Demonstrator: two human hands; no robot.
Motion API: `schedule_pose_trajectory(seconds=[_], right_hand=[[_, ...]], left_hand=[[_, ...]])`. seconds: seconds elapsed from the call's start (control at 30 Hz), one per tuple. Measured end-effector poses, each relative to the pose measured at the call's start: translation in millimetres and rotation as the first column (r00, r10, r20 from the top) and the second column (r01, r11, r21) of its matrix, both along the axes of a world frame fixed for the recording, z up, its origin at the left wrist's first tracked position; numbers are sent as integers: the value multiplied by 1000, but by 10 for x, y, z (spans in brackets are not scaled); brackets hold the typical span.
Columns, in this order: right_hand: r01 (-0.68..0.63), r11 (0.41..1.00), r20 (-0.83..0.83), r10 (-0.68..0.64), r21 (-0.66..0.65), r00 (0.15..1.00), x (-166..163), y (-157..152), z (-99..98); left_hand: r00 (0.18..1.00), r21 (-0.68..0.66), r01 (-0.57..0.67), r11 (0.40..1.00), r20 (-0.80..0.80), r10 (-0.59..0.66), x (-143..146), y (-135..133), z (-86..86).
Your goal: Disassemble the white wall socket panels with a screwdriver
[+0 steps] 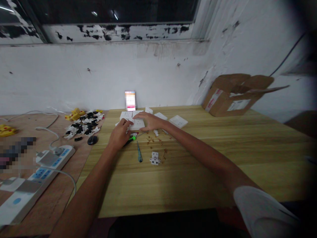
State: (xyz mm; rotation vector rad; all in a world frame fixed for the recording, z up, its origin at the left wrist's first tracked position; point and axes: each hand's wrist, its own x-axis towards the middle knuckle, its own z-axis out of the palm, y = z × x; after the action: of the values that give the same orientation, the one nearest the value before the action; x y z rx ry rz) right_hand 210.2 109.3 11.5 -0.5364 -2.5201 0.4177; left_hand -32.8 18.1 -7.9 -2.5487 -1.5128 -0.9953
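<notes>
White square socket plates (138, 124), dark-slotted, flat-faced, hands (121, 133) over them, right one spread, left one's grip unclear

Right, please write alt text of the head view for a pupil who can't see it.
A person's left hand and right hand work at white socket plates on a wooden table. Nearer lie a screwdriver, a white socket insert and small brass-coloured pieces; a lit screen stands by the wall.
</notes>
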Motion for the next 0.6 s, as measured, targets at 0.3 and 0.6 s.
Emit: schedule_pose_trajectory(seconds=[0.3, 0.6], right_hand=[[-21, 1000, -23, 20, -15, 1000, -12, -20, 20], [-81, 949, -186, 24, -304, 982, -5, 150, -114]], left_hand=[[1000, 19, 1, 1000, 0, -1, 2, -9, 14], [994, 20, -33, 999, 104, 31, 22, -58, 91]])
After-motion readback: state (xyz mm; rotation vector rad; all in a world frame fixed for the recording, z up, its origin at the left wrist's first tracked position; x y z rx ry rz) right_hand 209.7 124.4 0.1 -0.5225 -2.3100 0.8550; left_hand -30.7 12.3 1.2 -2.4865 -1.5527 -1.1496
